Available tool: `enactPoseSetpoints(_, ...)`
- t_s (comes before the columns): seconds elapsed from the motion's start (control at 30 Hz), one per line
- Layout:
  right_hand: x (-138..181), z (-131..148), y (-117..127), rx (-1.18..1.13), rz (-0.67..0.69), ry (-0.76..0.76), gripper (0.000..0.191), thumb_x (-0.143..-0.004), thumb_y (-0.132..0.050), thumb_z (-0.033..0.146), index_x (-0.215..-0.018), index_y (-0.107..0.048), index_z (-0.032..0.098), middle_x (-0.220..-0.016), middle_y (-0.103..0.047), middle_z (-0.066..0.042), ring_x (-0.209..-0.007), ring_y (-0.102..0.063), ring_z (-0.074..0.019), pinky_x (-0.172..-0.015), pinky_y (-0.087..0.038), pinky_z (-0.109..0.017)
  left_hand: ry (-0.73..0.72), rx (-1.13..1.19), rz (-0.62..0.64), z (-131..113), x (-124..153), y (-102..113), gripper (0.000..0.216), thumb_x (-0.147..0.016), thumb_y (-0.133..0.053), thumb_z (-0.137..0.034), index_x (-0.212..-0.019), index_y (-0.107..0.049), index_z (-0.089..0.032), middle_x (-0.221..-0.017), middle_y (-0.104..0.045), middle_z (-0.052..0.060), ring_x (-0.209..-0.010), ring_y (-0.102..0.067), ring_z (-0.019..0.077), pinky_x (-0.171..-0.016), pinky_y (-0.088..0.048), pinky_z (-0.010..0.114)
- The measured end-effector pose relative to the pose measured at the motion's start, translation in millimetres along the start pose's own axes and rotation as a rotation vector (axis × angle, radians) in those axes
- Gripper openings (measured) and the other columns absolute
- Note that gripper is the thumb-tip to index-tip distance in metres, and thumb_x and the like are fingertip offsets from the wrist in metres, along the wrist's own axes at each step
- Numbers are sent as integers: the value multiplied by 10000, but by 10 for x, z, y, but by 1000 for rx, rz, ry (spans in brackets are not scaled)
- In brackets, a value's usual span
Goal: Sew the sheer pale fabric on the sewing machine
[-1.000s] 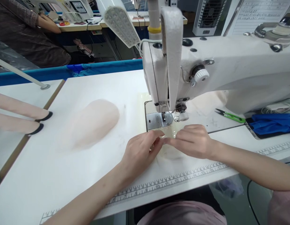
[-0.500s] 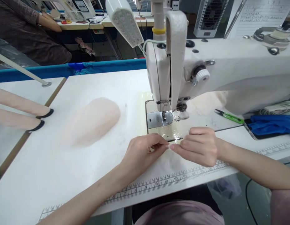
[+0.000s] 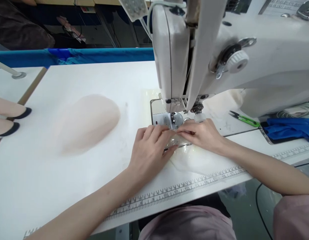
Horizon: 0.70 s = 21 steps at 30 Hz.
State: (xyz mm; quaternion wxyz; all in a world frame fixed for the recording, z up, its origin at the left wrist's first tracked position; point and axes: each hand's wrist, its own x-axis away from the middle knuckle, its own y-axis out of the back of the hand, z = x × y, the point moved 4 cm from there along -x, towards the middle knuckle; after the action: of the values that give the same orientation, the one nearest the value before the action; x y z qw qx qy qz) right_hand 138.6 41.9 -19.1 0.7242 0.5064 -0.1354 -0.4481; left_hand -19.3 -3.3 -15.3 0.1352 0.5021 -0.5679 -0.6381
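White tbl ruler reads 10, 12; R hand pinches sheer cloth, L hand grip unclear.

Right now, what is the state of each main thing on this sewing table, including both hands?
Left hand, fingers bent near metal plate, grip unclear
Right hand, fingertips close to left hand's, grip unclear
Sheer material, spread loosely, partly hidden
Sewing machine, upright, running or stopped unclear
Green snips, lying flat, blades slightly apart
Blue cloth, crumpled
Pale pieces, side by side, dark-ended
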Motion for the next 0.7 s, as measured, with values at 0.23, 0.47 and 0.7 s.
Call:
enactPoseSetpoints(0.23,-37,-8,-36,269,-34,127,256,-958,-481,272,-899,-724,217,-821,-710,-12,-658,-600,-120,-494,-294,-256,-297,-240,-34,-206,72,69,197,-880,-584,-127,-1057,-654,-178,-1125,-703,24,-952,-618,215,-749,-376,381)
enactPoseSetpoints(0.47,90,139,49,510,-220,345,269,-925,-458,120,-992,-702,211,-985,-738,7,-640,-560,-113,-517,-313,-293,-201,-111,25,-87,-5,26,257,-899,-557,-153,-1136,-642,-210,-1143,-697,34,-1052,-628,259,-758,-390,415)
enactPoseSetpoints(0.7,50,55,-32,501,-85,251,281,-978,-441,224,-986,-716,164,-981,-740,-62,-915,-604,-210,-751,-393,-371,-141,-123,61,-104,-10,22,327,-904,-552,-180,-1225,-598,-214,-1217,-657,67,-1097,-612,279,-784,-420,431)
